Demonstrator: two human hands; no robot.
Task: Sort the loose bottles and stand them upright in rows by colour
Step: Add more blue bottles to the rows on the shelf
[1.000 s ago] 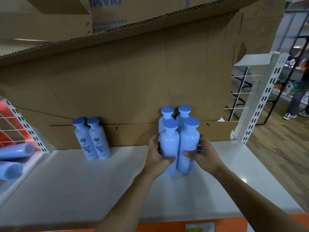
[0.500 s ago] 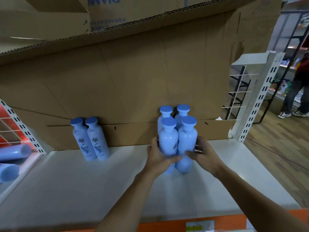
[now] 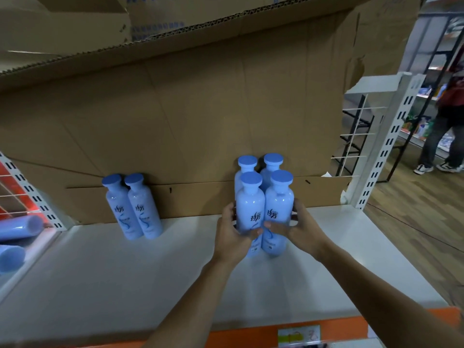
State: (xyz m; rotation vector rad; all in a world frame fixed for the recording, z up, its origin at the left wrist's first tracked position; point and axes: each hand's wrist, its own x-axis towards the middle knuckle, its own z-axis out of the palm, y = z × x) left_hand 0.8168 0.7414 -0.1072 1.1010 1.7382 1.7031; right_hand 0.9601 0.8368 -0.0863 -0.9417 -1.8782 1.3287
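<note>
Head view showed me a block of four blue bottles [image 3: 263,204] upright on the white shelf [image 3: 113,285], at about one o'clock from centre, against the cardboard backing [image 3: 175,121]. My left hand [image 3: 232,237] curled round the front-left bottle; my right hand [image 3: 300,231] curled round the front-right one. I judged the step was squaring this group. Next called for fetching the lying bottles [image 3: 17,229] at nine o'clock, beyond the standing pair [image 3: 134,209].

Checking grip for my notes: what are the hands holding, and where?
The left hand grips the front-left bottle and the right hand the front-right bottle, both at mid-body.
</note>
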